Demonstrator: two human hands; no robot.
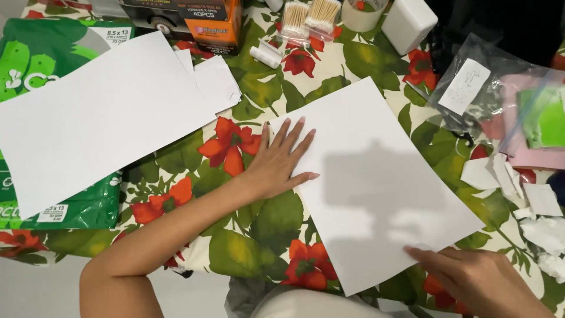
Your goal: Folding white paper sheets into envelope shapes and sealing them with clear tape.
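- While the blank white rectangular paper sheet (376,182) lies tilted on the floral-clothed tabletop (259,235), the left hand (279,159) presses flat, fingers spread, on its left edge.
- Right hand (479,282) rests open-fingered at its lower right corner.

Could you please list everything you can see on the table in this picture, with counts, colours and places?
sheet of paper: one, white, centre, lying flat under both hands
second sheet: one, white, left, lying on the ream pack
ream pack: one, green, far left
smaller papers: a few, white, beside the second sheet
box: one, orange and black, top centre
cotton swab packs: two, clear, top centre
tape roll: one, pale, top
white block: one, top right
plastic bag: one, clear, right, with pink and green contents
paper scraps: several, white, right edge
tablecloth: one, floral, red and green
left hand: flat on the sheet's left edge
right hand: on the sheet's near corner
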